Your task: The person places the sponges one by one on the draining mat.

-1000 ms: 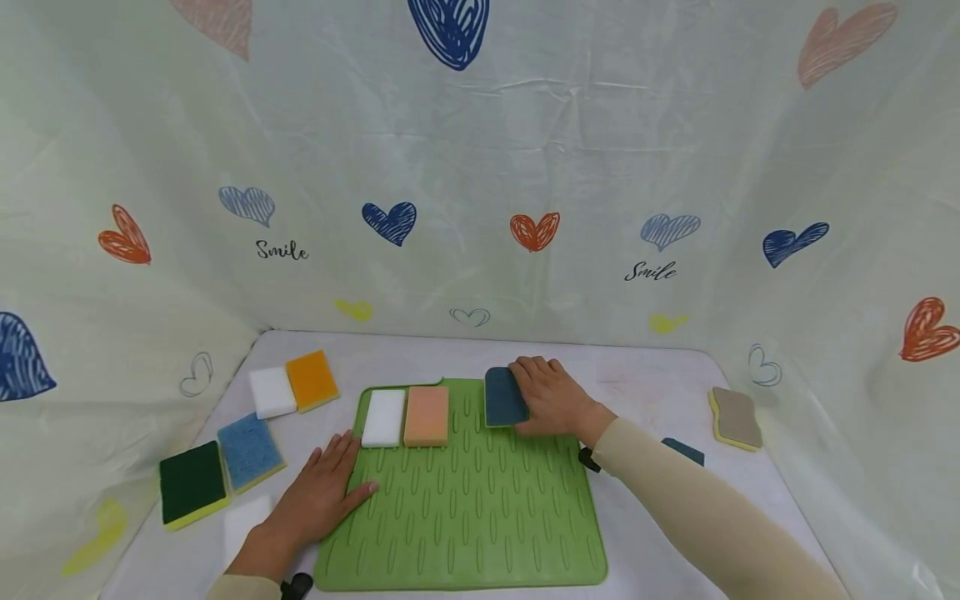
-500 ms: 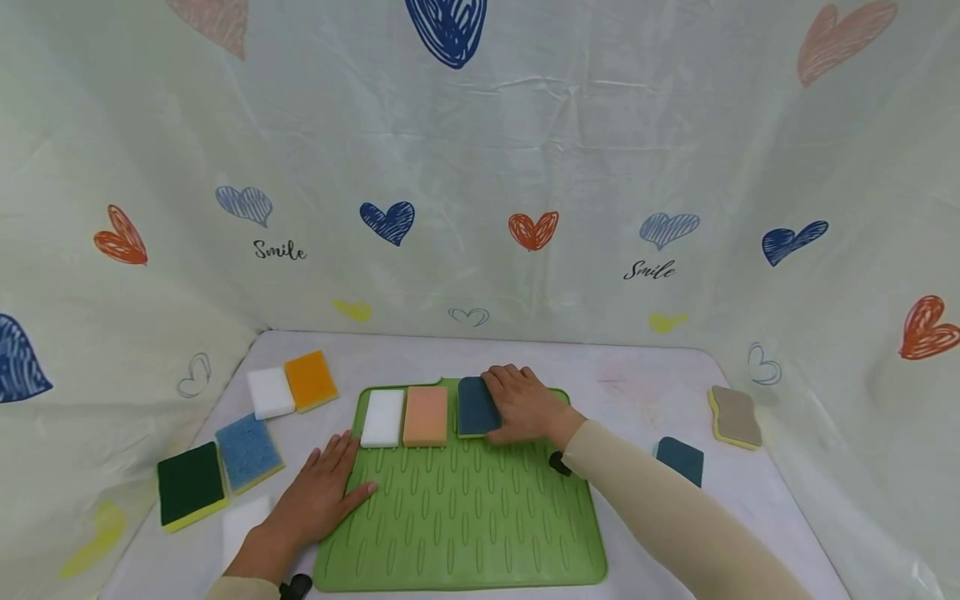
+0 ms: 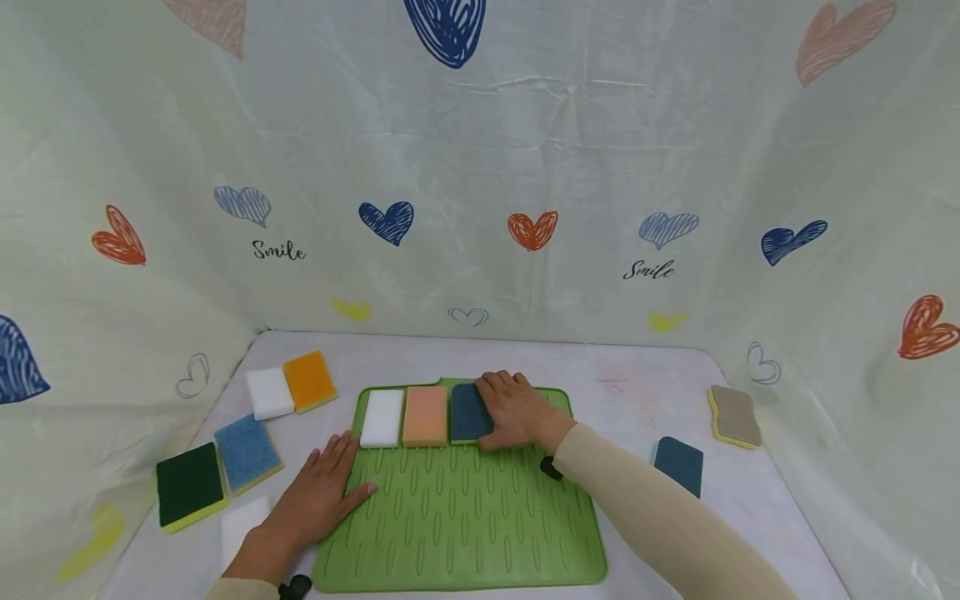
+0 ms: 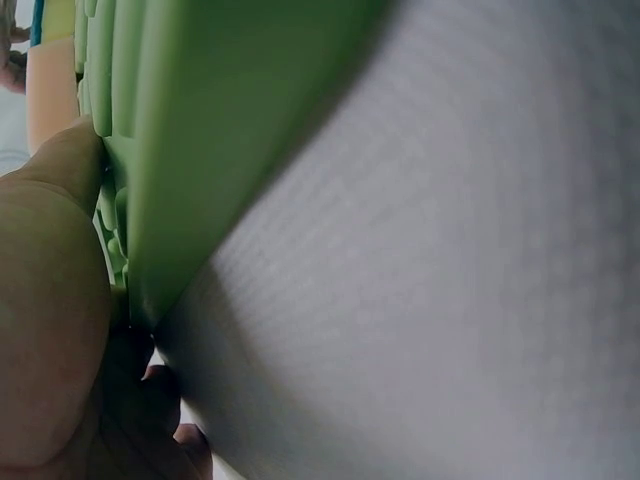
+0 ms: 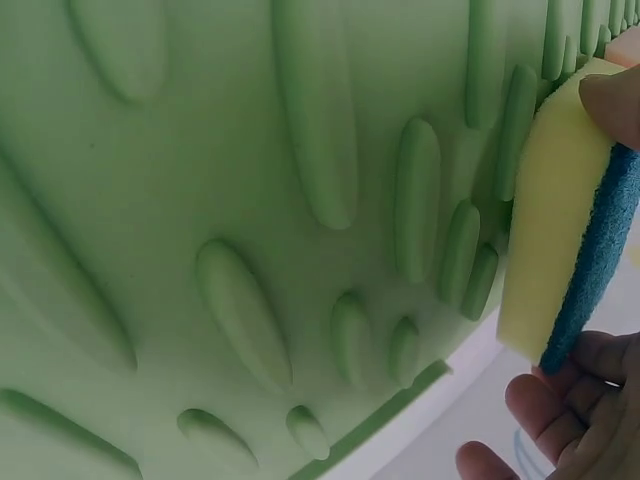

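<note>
On a green ridged mat (image 3: 457, 525), my right hand (image 3: 517, 412) grips a dark blue and yellow sponge (image 3: 468, 413) by its edges, blue side up. The thumb lies at the near edge and the fingers at the far edge, as the right wrist view shows with the yellow layer (image 5: 555, 220) against the mat. Left of it, in one row along the mat's back, lie a peach sponge (image 3: 425, 416) and a white sponge (image 3: 382, 418). My left hand (image 3: 315, 492) rests with straight fingers on the mat's left edge, thumb over the ridges.
Left of the mat lie an orange sponge (image 3: 310, 381), white sponge (image 3: 270, 393), light blue sponge (image 3: 247, 452), dark green sponge (image 3: 191, 485) and a partly hidden white piece (image 3: 243, 525). At right are another blue sponge (image 3: 679, 465) and a grey-brown sponge (image 3: 736, 417).
My right hand has slid the dark blue sponge leftward along the mat's back, up beside the peach sponge. The other blue sponge has come out from behind the sleeve. My left hand stays put.
</note>
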A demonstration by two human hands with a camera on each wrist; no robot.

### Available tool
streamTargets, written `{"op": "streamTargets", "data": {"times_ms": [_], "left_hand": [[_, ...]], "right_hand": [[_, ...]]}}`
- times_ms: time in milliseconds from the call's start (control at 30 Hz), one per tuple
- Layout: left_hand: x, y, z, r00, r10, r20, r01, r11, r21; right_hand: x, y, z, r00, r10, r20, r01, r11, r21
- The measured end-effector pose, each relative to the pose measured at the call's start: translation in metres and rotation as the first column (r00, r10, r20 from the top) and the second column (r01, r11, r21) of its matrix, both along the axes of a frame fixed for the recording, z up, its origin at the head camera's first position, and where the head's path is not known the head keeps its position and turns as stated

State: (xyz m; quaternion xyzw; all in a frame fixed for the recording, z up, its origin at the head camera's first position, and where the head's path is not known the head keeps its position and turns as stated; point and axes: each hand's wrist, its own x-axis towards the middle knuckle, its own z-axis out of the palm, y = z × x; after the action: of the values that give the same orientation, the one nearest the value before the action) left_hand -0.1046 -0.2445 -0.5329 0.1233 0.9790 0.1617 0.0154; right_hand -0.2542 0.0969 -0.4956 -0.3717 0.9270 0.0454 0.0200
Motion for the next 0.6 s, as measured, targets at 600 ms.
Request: {"op": "streamTargets", "data": {"times_ms": [600], "left_hand": [[-0.0003,0.0002,-0.003,1.0,0.005,0.001,-0.005,1.0,-0.002]], "right_hand": [[-0.0002,-0.0022,-0.0043,1.0,-0.022,0.014,0.021,0.999,0.032]]}}
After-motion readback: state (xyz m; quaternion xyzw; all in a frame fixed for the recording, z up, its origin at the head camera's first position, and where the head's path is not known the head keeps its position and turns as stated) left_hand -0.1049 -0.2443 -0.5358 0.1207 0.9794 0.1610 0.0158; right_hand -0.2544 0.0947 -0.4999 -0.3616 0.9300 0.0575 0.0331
